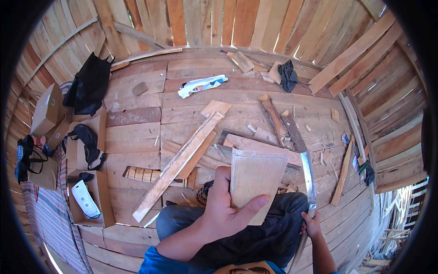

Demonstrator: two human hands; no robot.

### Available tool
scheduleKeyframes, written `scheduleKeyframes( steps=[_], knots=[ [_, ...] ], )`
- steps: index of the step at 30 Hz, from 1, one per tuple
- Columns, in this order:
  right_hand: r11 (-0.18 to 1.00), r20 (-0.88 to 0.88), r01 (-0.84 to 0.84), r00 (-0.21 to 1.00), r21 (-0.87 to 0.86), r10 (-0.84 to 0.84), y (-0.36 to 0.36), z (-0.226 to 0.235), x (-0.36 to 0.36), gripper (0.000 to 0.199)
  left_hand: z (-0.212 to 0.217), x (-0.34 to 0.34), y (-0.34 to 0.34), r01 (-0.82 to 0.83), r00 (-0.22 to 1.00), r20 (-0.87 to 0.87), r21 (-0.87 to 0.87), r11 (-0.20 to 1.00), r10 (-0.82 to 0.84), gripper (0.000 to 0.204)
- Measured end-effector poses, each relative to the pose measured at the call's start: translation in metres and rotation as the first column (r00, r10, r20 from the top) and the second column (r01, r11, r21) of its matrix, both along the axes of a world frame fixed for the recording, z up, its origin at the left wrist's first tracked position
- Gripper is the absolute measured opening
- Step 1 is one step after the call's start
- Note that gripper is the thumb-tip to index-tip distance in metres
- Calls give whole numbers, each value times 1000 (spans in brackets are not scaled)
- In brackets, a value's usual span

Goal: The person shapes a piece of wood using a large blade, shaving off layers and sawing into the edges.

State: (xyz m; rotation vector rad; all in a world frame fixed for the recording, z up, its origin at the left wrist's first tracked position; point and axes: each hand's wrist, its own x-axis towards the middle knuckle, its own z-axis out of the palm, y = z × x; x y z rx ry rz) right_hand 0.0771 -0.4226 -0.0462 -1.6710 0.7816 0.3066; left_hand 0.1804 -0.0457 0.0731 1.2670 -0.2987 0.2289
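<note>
The left hand (223, 212) grips a short flat board (255, 180) upright over the lap; the right hand (312, 223) is clenched around a handsaw (309, 180), blade pointing away. One long plank (178, 165) lies on the wooden floor (137, 132). An open cardboard box (106, 201) at left holds a white packet (85, 198); the floor behind it is bare.

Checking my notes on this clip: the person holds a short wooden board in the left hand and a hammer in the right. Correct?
Not quite. The left hand does hold the short wooden board, but the right hand grips a handsaw, not a hammer, as the head view shows.
</note>
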Motion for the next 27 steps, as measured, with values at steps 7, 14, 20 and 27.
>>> scheduleKeyframes(
  steps=[7,14,20,27],
  knots=[
    [1000,8,-24,1000,-1,24,-2,0,0,26,-3,1,3,-8,1000,-4,15,1000,8,50],
    [999,26,-28,999,-20,28,2,1,1,27,-2,3,3,-4,1000,1,3,1000,4,50],
    [1000,23,-17,1000,-23,17,0,-2,0,29,-5,5,5,-5,1000,10,41,999,5,51],
    [1000,-2,-16,1000,-25,16,0,-3,0,29,-5,6,6,4,1000,-14,16,1000,-4,52]
  ],
)
